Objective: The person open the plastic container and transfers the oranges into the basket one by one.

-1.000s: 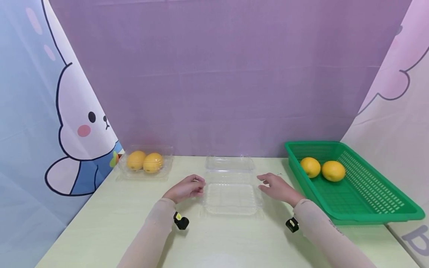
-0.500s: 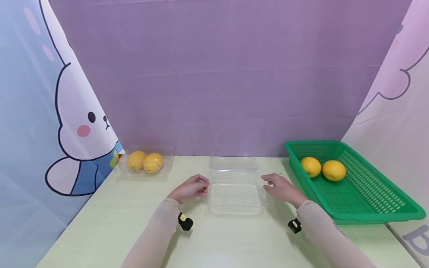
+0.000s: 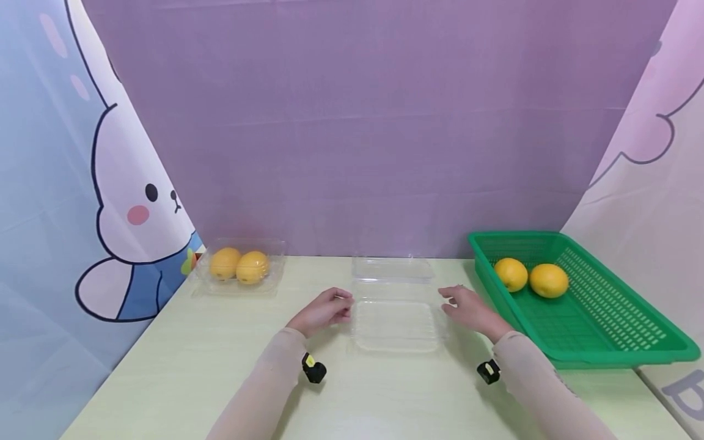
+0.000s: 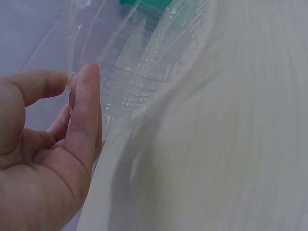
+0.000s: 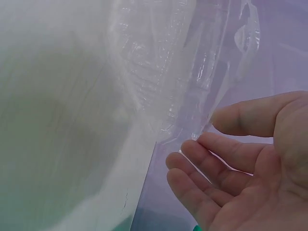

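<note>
An empty clear plastic clamshell box (image 3: 396, 328) lies on the table between the two hands, its lid (image 3: 393, 269) folded back toward the purple backdrop. At its left edge is the left hand (image 3: 326, 310); thumb and forefinger pinch the thin rim in the left wrist view, where the ribbed plastic wall (image 4: 130, 82) runs off behind the fingertips. On the opposite side, the right hand (image 3: 474, 313) holds the other edge between thumb and forefinger tips. Its remaining fingers (image 5: 192, 192) are spread below the rim in the right wrist view.
A closed clear box (image 3: 273, 272) at the back left contains two oranges (image 3: 252, 267). To the right stands a green plastic basket (image 3: 599, 357) with two more oranges (image 3: 549, 280) inside. A purple cloth (image 3: 352, 134) hangs behind the pale table (image 3: 352, 403).
Both hands and the open clamshell box have slid steadily to the right across the table. The basket, the oranges and the closed box have stayed put.
</note>
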Available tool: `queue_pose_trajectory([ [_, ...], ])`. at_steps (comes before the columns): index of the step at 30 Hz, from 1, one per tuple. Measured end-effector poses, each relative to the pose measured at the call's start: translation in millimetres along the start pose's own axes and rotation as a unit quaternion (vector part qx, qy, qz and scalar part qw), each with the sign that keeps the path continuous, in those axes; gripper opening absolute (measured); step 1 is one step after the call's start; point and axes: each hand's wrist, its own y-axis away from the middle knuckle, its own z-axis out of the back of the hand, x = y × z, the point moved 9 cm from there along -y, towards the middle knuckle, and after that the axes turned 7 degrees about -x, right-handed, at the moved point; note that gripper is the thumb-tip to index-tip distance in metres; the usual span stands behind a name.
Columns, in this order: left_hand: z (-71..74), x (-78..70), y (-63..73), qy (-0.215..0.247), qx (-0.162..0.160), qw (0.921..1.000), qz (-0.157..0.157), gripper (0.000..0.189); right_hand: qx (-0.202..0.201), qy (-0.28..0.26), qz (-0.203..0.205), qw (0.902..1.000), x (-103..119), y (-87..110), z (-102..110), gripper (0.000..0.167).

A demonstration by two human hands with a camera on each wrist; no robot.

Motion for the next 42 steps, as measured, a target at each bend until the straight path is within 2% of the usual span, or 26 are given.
queue_pose_trajectory([
  [15, -18.9, 0.3, -3.7, -0.004, -0.012, 0.9999, -0.005, 0.034, -0.019, 0.018, 0.010, 0.9996, -7.3, 7.7, 8.3, 0.037],
  [25, -33.3, -1.3, -6.9, 0.001, -0.013, 0.9998, -0.014, 0.034, -0.022, 0.039, -0.013, 0.9989, -17.3, 11.0, 10.4, 0.038],
  [31, -40.7, -0.1, -10.1, 0.001, -0.017, 0.9998, -0.009, 0.032, -0.032, 0.057, -0.027, 0.9975, -22.7, 11.4, 12.7, 0.040],
  [42, -53.8, -2.8, -10.6, -0.001, -0.015, 0.9998, -0.016, 0.031, -0.022, 0.057, -0.051, 0.9968, -25.3, 17.0, 15.4, 0.045],
])
